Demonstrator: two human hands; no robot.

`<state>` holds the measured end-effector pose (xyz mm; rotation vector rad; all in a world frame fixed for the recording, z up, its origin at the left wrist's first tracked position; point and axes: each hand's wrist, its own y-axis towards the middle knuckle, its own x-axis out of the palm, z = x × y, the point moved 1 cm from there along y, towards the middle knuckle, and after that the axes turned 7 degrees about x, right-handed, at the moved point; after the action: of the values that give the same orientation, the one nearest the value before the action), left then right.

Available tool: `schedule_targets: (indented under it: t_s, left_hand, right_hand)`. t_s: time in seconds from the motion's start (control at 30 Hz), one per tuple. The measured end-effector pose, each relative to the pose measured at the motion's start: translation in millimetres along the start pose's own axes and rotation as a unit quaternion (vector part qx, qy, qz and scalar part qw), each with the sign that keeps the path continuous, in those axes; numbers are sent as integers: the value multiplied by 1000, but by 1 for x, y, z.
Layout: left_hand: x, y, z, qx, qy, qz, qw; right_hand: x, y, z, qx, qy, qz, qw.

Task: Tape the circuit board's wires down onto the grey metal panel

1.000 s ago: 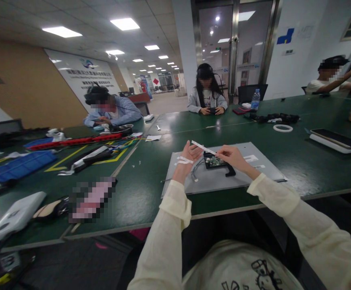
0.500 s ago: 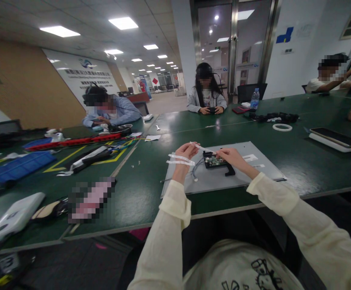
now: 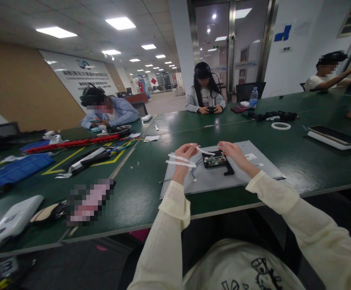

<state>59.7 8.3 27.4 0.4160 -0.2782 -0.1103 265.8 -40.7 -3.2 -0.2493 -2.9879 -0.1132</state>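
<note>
My left hand [image 3: 187,152] pinches one end of a thin white strip [image 3: 207,152], which looks like tape. Its other end sticks out to the right above a circuit board [image 3: 214,160] in a black frame. More white strips [image 3: 175,162] lie across the back of my left hand and wrist. My right hand [image 3: 235,153] is just right of the strip's free end, fingers apart and holding nothing visible. Beneath both hands, a flat grey panel [image 3: 241,179] carries the board, and a grey cable [image 3: 193,174] lies beside the board.
On the green table [image 3: 139,189], a white ring [image 3: 281,126] and a phone on a white box [image 3: 336,135] are to the right. Blue trays [image 3: 18,167], a black-and-white bundle [image 3: 86,159] and a white device [image 3: 12,221] are on the left. Several people sit around the table.
My right hand has let go of the strip's right end and moved slightly up and away, its fingers opening. The strip now hangs from my left hand alone.
</note>
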Motion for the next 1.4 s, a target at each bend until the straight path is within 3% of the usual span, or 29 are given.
schedule_targets:
  t_s: [0.23,0.33,0.67,0.83,0.9,1.0,1.13,1.4]
  left_hand:
    - [2,-4,-5,-10,35,-30,999]
    - [2,-3,-6,-10,50,-35,998]
    - [4,0,-11,16,44,-86,995]
    - [-10,11,-16,49,1,-29,998]
    - [-12,13,-21,60,17,-32,998]
    - [-9,12,-29,88,68,-81,990]
    - [-6,7,-36,127,170,-135,968]
    - [-6,6,-37,139,204,-139,959]
  right_hand:
    - [16,-12,-1,-38,-106,-104,988]
    - [16,-14,2,-51,-152,-117,980]
    - [11,-12,-8,-48,-158,-49,985]
    - [-5,-4,-8,-55,-129,-3,990]
    - [-13,1,-7,-51,-110,33,992]
    - [-20,8,-2,-10,-85,48,995]
    - [-21,19,9,66,-61,2,996]
    - [-25,32,26,113,-78,37,990]
